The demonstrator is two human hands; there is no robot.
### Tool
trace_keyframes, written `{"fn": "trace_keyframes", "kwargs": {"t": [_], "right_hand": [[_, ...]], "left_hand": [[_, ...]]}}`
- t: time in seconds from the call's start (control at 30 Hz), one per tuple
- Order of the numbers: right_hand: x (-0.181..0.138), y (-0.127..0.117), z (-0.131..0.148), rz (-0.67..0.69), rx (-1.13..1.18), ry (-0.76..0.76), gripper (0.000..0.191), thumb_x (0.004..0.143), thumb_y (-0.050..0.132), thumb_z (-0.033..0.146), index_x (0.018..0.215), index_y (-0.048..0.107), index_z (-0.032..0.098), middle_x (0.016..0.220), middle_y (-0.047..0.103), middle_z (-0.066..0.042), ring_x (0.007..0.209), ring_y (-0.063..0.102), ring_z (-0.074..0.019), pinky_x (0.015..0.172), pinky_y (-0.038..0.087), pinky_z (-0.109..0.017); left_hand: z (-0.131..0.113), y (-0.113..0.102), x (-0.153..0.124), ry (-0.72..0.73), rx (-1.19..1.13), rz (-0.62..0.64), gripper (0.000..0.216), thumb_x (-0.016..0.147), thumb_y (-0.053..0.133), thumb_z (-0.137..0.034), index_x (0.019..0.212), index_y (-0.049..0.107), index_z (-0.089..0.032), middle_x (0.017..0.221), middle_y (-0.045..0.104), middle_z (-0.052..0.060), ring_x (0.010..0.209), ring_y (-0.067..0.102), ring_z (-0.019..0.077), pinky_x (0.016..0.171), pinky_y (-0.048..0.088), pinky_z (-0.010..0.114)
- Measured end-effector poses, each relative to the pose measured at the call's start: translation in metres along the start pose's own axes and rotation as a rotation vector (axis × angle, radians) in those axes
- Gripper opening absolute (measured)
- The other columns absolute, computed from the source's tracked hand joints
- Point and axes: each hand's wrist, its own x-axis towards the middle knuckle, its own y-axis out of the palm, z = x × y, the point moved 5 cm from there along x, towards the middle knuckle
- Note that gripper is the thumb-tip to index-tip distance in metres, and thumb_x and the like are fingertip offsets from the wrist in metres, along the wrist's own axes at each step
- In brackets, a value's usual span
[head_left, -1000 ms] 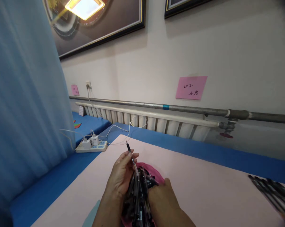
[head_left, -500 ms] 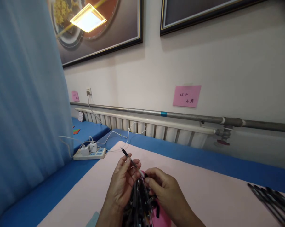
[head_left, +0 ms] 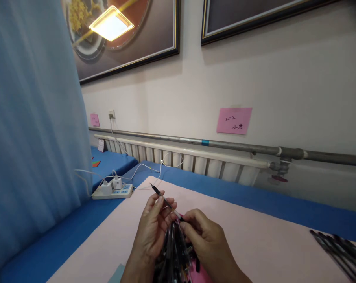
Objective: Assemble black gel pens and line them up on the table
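Note:
A slim pen with a black grip and a pale barrel slants up to the left, its dark tip pointing away from me. My left hand pinches it near the grip between thumb and fingers. At its rear end, my right hand holds a small black end piece against the barrel. Below and between the hands lies a heap of black and clear pen parts, partly covered by both hands. Something bright pink shows under the heap.
Several black pens lie side by side at the right on the pink sheet. A white power strip with plugs and cables sits at the left, near a blue curtain. A radiator runs along the wall behind.
My right hand has brought the small black piece onto the pen's rear end, closing the slight offset between them. The left hand and the pen have barely moved.

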Motion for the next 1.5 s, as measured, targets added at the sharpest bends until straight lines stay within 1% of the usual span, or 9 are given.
{"fn": "trace_keyframes", "kwargs": {"t": [0.17,0.43,0.6,0.7,0.87,0.97,1.1,1.23,1.5], "right_hand": [[-0.0035,-0.0022,0.0031,-0.039,-0.181,-0.185,0.015,0.084,0.048,0.027,0.074,0.058,0.022,0.070,0.063,-0.001,0.066,0.059,-0.0152,0.061,0.045,-0.024],[0.0017,0.0055,-0.0032,0.053,0.132,0.030,0.009,0.083,0.050,0.030,0.086,0.055,0.023,0.070,0.065,0.001,0.057,0.061,-0.0150,0.050,0.048,-0.023],[0.0027,0.0026,-0.0004,-0.011,-0.102,-0.091,0.003,0.079,0.055,0.025,0.078,0.056,0.022,0.073,0.065,-0.001,0.065,0.061,-0.0162,0.059,0.047,-0.025],[0.0015,0.0011,0.0022,-0.016,-0.209,-0.172,0.014,0.085,0.048,0.027,0.077,0.058,0.022,0.073,0.065,-0.002,0.066,0.060,-0.0163,0.059,0.045,-0.025],[-0.0005,0.0026,-0.0009,-0.006,-0.323,-0.167,0.005,0.083,0.052,0.024,0.079,0.054,0.022,0.072,0.063,0.000,0.062,0.058,-0.0151,0.056,0.044,-0.023],[-0.0014,0.0031,0.0007,-0.028,-0.404,-0.234,0.015,0.085,0.048,0.023,0.071,0.049,0.022,0.071,0.061,-0.001,0.062,0.057,-0.0150,0.055,0.042,-0.023],[-0.0015,0.0059,0.0027,0.023,-0.409,-0.285,0.022,0.091,0.040,0.026,0.073,0.052,0.022,0.073,0.062,-0.002,0.066,0.059,-0.0158,0.058,0.044,-0.024],[-0.0012,0.0055,0.0024,0.023,-0.443,-0.289,0.010,0.088,0.048,0.028,0.086,0.055,0.022,0.081,0.063,-0.003,0.071,0.060,-0.0171,0.061,0.046,-0.026],[-0.0012,0.0055,0.0029,0.028,-0.409,-0.299,0.021,0.092,0.040,0.026,0.076,0.053,0.023,0.074,0.062,-0.001,0.066,0.059,-0.0153,0.060,0.045,-0.024]], "left_hand": [[-0.0016,0.0047,-0.0009,0.034,0.013,0.040,0.025,0.077,0.066,-0.022,0.097,0.052,-0.020,0.079,0.067,0.004,0.074,0.065,0.0143,0.060,0.050,0.022],[-0.0011,0.0030,-0.0003,0.024,0.023,0.034,0.028,0.073,0.070,-0.022,0.095,0.054,-0.019,0.079,0.067,0.004,0.074,0.065,0.0151,0.061,0.051,0.023],[0.0009,0.0017,-0.0004,0.004,0.034,0.010,0.028,0.072,0.070,-0.021,0.094,0.054,-0.019,0.079,0.068,0.005,0.074,0.066,0.0162,0.061,0.051,0.024],[0.0016,0.0017,0.0002,0.002,0.029,0.019,0.027,0.073,0.070,-0.021,0.094,0.054,-0.019,0.079,0.068,0.004,0.074,0.066,0.0159,0.062,0.051,0.024],[0.0016,0.0018,0.0008,0.001,0.036,0.012,0.026,0.074,0.069,-0.020,0.095,0.053,-0.019,0.078,0.068,0.005,0.073,0.066,0.0156,0.062,0.051,0.024],[0.0014,0.0028,-0.0002,-0.004,0.035,0.014,0.026,0.074,0.069,-0.021,0.095,0.053,-0.019,0.078,0.068,0.005,0.073,0.066,0.0158,0.062,0.052,0.025],[0.0007,0.0014,-0.0012,0.000,0.024,-0.005,0.029,0.071,0.072,-0.021,0.093,0.054,-0.018,0.078,0.068,0.005,0.073,0.066,0.0157,0.061,0.051,0.023],[0.0012,0.0001,-0.0002,0.004,0.028,-0.006,0.028,0.071,0.071,-0.021,0.093,0.054,-0.018,0.077,0.068,0.005,0.073,0.066,0.0157,0.060,0.051,0.023],[0.0015,-0.0007,0.0027,0.009,0.029,0.003,0.021,0.076,0.066,-0.019,0.092,0.052,-0.018,0.076,0.068,0.005,0.071,0.065,0.0144,0.058,0.050,0.021]]}}
